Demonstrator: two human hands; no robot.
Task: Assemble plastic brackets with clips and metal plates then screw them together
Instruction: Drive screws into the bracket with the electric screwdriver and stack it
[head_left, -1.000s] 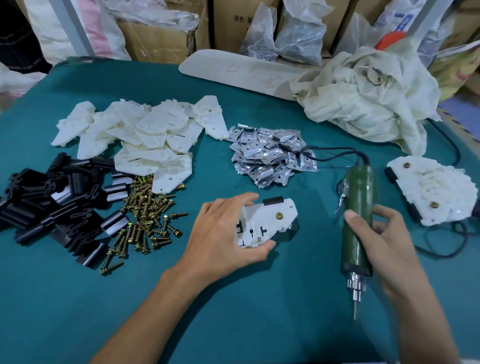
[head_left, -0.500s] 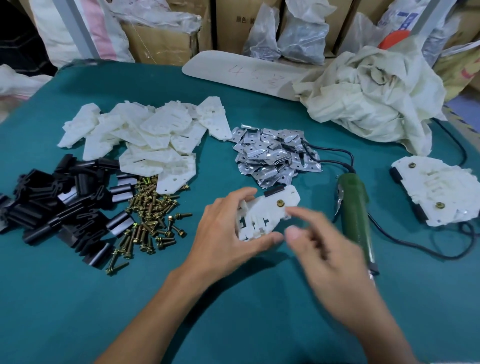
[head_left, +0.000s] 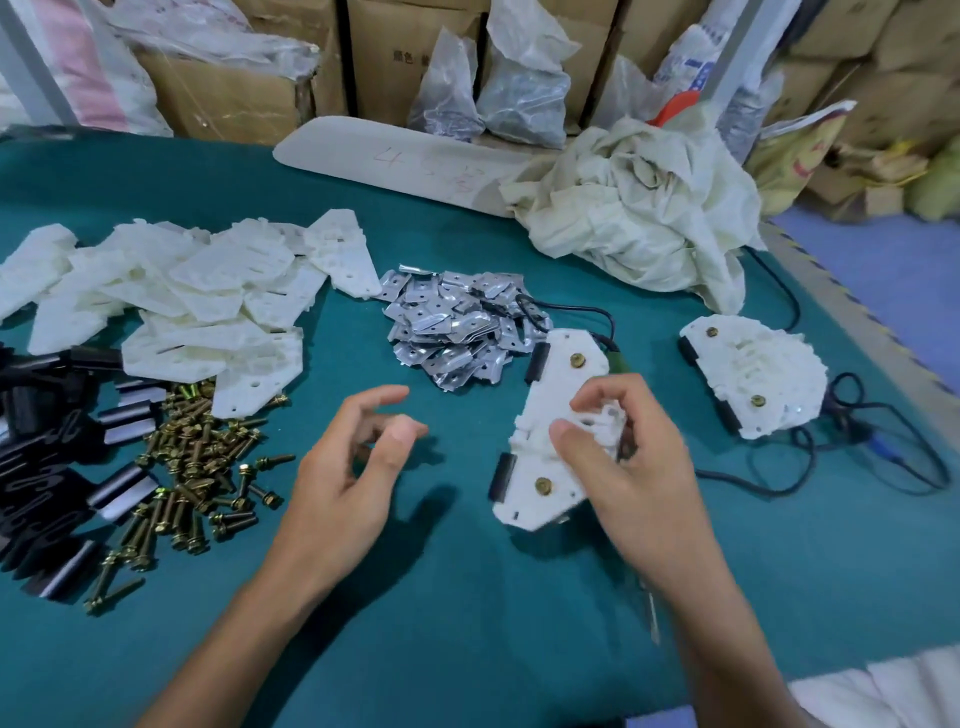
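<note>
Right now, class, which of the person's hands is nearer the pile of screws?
Left. The left hand is just right of the screws; the right hand is farther right, gripping the assembled bracket.

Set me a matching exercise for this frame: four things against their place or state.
Things:
1 metal plates
2 screws
3 assembled bracket
4 left hand

Place or state:
A gripped by the right hand
B holding nothing, fingers loosely curled
C silver heap on the green table
D brass-coloured heap beside the black clips

Pairs: 1-C, 2-D, 3-A, 4-B
</note>
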